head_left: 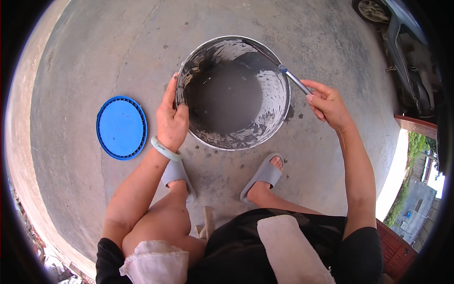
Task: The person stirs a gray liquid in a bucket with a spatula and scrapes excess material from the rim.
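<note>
L of pic, blue lid point(122, 128) was already off, flat on the concrete floor point(71, 94). L hand point(172, 123) gripped the bucket point(275, 97), thumb at rim, fingers outside. Bucket stood mid-floor in front of the feet; dark grey mix point(227, 97) inside looked even, but sides were streaked pale, so prob. only part done. R hand point(327, 104) was closed round metal-handled tool point(298, 82), far end in bucket; tip n/c.

head | wide fisheye | from above | facing down | bucket point(275, 97) close below
</note>
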{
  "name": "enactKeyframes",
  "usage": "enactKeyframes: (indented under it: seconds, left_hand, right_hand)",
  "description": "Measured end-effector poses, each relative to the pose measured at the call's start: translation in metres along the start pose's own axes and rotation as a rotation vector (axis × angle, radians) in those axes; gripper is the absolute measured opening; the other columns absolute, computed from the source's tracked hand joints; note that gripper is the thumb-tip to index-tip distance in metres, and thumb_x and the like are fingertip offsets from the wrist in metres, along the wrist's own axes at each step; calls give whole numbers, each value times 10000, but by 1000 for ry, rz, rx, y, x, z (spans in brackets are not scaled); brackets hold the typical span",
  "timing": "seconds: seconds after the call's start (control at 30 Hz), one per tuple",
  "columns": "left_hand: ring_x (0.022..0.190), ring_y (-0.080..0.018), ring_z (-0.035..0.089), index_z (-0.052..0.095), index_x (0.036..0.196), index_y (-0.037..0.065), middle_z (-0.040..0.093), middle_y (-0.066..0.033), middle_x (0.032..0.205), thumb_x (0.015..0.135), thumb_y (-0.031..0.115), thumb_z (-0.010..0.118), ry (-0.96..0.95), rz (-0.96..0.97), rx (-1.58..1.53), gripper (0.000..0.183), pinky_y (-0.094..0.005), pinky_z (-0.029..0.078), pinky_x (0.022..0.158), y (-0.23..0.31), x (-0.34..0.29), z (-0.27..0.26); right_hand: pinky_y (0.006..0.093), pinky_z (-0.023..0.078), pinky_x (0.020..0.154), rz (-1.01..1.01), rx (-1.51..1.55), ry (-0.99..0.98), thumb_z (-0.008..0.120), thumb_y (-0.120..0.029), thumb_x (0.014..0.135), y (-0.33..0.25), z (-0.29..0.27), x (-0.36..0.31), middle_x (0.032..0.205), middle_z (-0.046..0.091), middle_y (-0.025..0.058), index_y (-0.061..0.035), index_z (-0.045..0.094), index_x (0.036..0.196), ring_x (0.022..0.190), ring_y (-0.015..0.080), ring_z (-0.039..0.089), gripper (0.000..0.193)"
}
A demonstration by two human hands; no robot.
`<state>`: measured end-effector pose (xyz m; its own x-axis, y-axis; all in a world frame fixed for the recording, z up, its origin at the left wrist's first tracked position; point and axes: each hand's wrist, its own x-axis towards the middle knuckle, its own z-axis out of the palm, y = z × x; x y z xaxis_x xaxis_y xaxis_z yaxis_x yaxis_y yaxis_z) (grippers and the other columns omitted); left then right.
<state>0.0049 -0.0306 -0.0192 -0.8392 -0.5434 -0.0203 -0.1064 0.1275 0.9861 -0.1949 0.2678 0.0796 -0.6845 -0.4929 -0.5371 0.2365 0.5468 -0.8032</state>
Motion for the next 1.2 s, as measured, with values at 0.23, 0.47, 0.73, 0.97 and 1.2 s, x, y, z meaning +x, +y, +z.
enactKeyframes:
  seconds: [0.23, 0.47, 0.73, 0.97, 1.2]
  left_hand:
    - [1100, -130, 525, 389, 1394, -13, 563, -92, 1266, 785, -111, 391, -56, -85, -22, 617, -216, 397, 922, 14, 1, -3]
    - [1115, -115, 510, 383, 1402, -9, 552, -88, 1283, 812, -99, 406, -76, -165, -32, 597, -209, 394, 919, 15, 2, -6]
    - [1169, -134, 492, 349, 1409, -39, 527, -120, 1322, 821, -99, 400, -59, -43, -19, 593, -231, 369, 974, 5, 3, -4]
    - [1184, -138, 490, 336, 1416, -39, 507, -120, 1344, 824, -102, 395, -32, -61, -74, 598, -228, 372, 975, 5, 1, 0]
    - [1146, -134, 513, 332, 1422, -28, 527, -113, 1318, 824, -96, 399, -38, -32, 11, 605, -219, 394, 940, 0, 2, 0]
  right_hand:
    - [185, 267, 382, -25, -77, -31, 626, -107, 838, -10, -10, 19, 595, 489, -40, -57, 601, 1235, 422, 17, 382, 400]
    - [184, 261, 382, -81, -203, -186, 620, -119, 837, -35, 4, 56, 586, 487, -32, -67, 607, 1233, 417, 16, 371, 399]
    - [196, 285, 397, -159, -332, -291, 628, -131, 823, -59, -5, 78, 582, 526, -20, -73, 656, 1169, 419, 20, 383, 351]
    - [188, 292, 390, -101, -353, -233, 626, -138, 844, -50, 2, 50, 563, 489, -49, -70, 626, 1211, 434, 11, 390, 373]
    - [206, 297, 412, -51, -214, 28, 622, -139, 836, -13, -12, 5, 582, 496, -51, -81, 626, 1211, 455, 26, 398, 379]
